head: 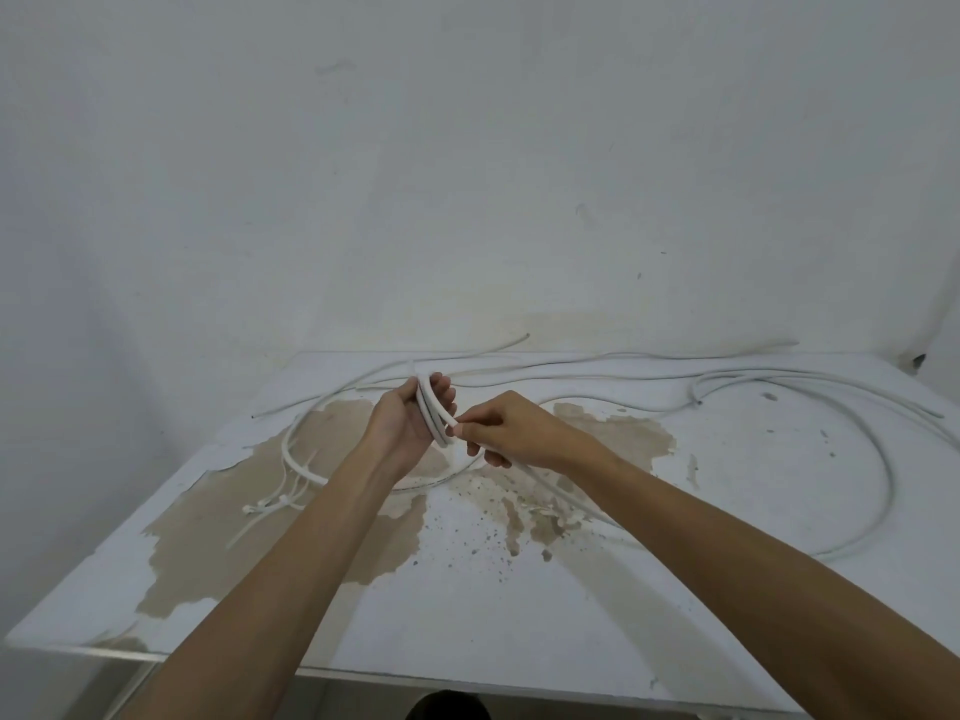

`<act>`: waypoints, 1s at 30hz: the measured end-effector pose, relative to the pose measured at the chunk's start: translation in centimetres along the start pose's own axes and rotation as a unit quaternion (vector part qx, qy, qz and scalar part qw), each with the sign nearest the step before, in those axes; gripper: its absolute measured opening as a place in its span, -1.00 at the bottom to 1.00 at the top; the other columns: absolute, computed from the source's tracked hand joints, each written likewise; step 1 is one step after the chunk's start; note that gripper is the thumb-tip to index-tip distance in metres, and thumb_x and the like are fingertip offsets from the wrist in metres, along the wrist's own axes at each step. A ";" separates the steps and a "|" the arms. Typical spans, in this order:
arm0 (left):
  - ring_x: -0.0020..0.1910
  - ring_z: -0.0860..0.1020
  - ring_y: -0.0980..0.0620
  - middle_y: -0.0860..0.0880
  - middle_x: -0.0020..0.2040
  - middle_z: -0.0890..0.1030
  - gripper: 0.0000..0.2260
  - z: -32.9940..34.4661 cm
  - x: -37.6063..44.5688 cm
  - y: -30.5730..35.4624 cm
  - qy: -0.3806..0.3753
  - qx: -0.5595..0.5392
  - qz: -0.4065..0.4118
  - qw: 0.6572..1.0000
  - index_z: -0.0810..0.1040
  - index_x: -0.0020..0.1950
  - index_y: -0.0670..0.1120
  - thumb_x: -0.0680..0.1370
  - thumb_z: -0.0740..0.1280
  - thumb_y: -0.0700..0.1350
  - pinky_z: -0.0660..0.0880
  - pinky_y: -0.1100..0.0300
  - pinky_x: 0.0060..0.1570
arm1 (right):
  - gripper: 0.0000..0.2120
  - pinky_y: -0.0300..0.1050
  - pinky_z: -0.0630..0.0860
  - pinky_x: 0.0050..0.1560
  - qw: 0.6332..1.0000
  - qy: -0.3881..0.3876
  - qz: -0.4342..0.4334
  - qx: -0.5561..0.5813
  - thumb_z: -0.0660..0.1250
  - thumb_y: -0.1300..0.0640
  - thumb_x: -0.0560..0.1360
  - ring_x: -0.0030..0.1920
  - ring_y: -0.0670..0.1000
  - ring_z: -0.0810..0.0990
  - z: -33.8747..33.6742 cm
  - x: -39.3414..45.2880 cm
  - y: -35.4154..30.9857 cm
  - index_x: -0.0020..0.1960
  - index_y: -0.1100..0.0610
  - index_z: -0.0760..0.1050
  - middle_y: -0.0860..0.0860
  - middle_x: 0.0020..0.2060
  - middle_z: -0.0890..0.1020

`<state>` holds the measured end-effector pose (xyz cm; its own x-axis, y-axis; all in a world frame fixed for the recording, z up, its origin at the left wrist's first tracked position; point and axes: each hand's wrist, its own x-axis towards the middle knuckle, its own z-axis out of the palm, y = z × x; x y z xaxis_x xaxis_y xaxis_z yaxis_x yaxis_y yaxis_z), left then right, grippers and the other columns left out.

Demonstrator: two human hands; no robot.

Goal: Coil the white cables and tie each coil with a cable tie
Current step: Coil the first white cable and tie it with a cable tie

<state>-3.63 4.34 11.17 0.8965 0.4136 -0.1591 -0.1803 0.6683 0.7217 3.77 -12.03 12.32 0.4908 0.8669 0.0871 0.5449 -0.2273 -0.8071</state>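
1. Our left hand (410,423) curls its grip round several loops of white cable (434,415), held above the tabletop (467,605).
2. Our right hand (511,433) pinches the same cable beside those loops.
3. Cable ties (275,504) lie left.

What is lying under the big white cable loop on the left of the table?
Thin white cable ties poke out from under the white cable loop onto the peeling white table. Their upper ends are covered by the loop.
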 end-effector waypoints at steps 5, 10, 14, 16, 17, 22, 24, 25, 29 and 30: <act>-0.44 0.50 0.11 0.04 -0.34 0.49 -0.72 -0.3 -0.2 0.4 -0.051 -0.089 -0.044 0.994 0.56 0.08 -0.21 0.71 0.09 -0.12 0.56 0.23 -0.26 | -0.80 -0.27 0.43 -0.36 0.999 -0.022 -0.012 -0.025 0.36 0.00 0.61 -0.46 -0.12 0.48 0.0 0.2 0.3 0.02 0.08 0.71 -0.03 -0.30 0.66; -0.57 0.25 0.14 0.08 -0.45 0.26 -0.74 -0.1 -0.6 0.6 -0.079 -0.128 -0.075 0.986 0.50 -0.08 -0.15 0.70 0.11 -0.10 0.37 0.30 -0.50 | -0.58 -0.19 0.47 -0.28 0.998 -0.051 0.019 -0.035 0.30 -0.16 0.61 -0.41 -0.04 0.51 0.7 -0.3 0.8 -0.13 0.17 0.67 -0.02 -0.40 0.62; -0.62 0.22 0.15 0.09 -0.50 0.24 -0.73 0.3 -0.2 1.9 -0.075 -0.131 -0.043 0.988 0.46 -0.14 -0.12 0.69 0.10 -0.11 0.24 0.33 -0.56 | -0.55 -0.16 0.48 -0.25 0.985 -0.127 0.107 0.049 0.31 -0.23 0.57 -0.39 -0.02 0.49 -0.7 -1.2 0.7 -0.08 0.19 0.60 0.00 -0.37 0.50; -0.63 0.22 0.15 0.08 -0.52 0.26 -0.83 0.0 0.1 3.5 -0.090 -0.155 -0.026 0.983 0.45 -0.17 -0.12 0.60 0.16 -0.17 0.23 0.33 -0.56 | -0.57 -0.13 0.49 -0.21 0.974 -0.175 0.135 0.049 0.30 -0.22 0.58 -0.36 -0.03 0.49 -1.9 -1.9 1.0 -0.03 0.17 0.62 0.00 -0.33 0.49; -0.63 0.20 0.15 0.08 -0.53 0.26 -0.88 -0.2 0.1 4.4 -0.103 -0.171 -0.021 0.980 0.46 -0.18 -0.13 0.55 0.21 -0.21 0.25 0.33 -0.57 | -0.56 -0.13 0.49 -0.20 0.970 -0.188 0.149 0.041 0.29 -0.23 0.59 -0.36 -0.03 0.49 -2.4 -2.4 1.5 -0.03 0.16 0.62 -0.01 -0.33 0.49; -0.51 0.05 0.17 0.07 -0.53 0.25 -0.89 -0.5 -1.1 6.7 -0.146 -0.133 -0.018 0.980 0.50 -0.25 -0.13 0.49 0.31 -0.25 0.22 0.33 -0.56 | -0.46 -0.19 0.36 -0.30 0.976 -0.106 0.188 -0.032 0.27 -0.39 0.50 -0.43 -0.04 0.36 -3.9 -3.4 4.2 -0.26 0.09 0.51 -0.09 -0.46 0.43; -0.51 0.03 0.16 0.09 -0.53 0.24 -0.91 0.3 -1.9 6.2 -0.150 -0.059 -0.021 0.987 0.49 -0.24 -0.12 0.44 0.37 -0.20 0.19 0.33 -0.57 | -0.45 -0.19 0.35 -0.34 0.974 -0.058 0.201 -0.087 0.31 -0.42 0.45 -0.45 -0.04 0.37 -4.3 -2.6 4.7 -0.29 0.09 0.49 -0.07 -0.46 0.46; -0.51 0.02 0.15 0.09 -0.53 0.24 -0.90 0.7 -2.2 5.8 -0.150 -0.021 -0.022 0.988 0.47 -0.22 -0.11 0.47 0.35 -0.17 0.17 0.34 -0.57 | -0.44 -0.19 0.34 -0.36 0.971 -0.044 0.213 -0.098 0.33 -0.42 0.44 -0.46 -0.04 0.36 -4.5 -2.2 4.8 -0.28 0.10 0.50 -0.04 -0.43 0.46; -0.51 0.00 0.13 0.11 -0.53 0.23 -0.84 1.4 -3.1 4.3 -0.141 0.079 -0.035 0.986 0.37 -0.17 -0.08 0.60 0.17 -0.07 0.08 0.33 -0.52 | -0.50 -0.21 0.26 -0.46 0.961 -0.009 0.265 -0.077 0.43 -0.30 0.45 -0.47 -0.04 0.32 -5.3 -0.8 4.4 -0.24 0.15 0.48 0.01 -0.39 0.45; -0.51 0.00 0.14 0.12 -0.53 0.22 -0.81 1.4 -3.2 3.9 -0.140 0.097 -0.038 0.985 0.37 -0.17 -0.08 0.62 0.15 -0.07 0.08 0.32 -0.52 | -0.53 -0.22 0.25 -0.47 0.959 0.000 0.273 -0.073 0.44 -0.25 0.47 -0.48 -0.04 0.31 -5.4 -0.6 4.2 -0.26 0.15 0.46 0.00 -0.42 0.43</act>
<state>-6.64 4.70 15.44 0.9859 0.1611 -0.0454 -0.0512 0.5485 0.8345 9.43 -15.92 12.06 0.7306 0.6002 -0.3255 0.2952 -0.7076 -0.6421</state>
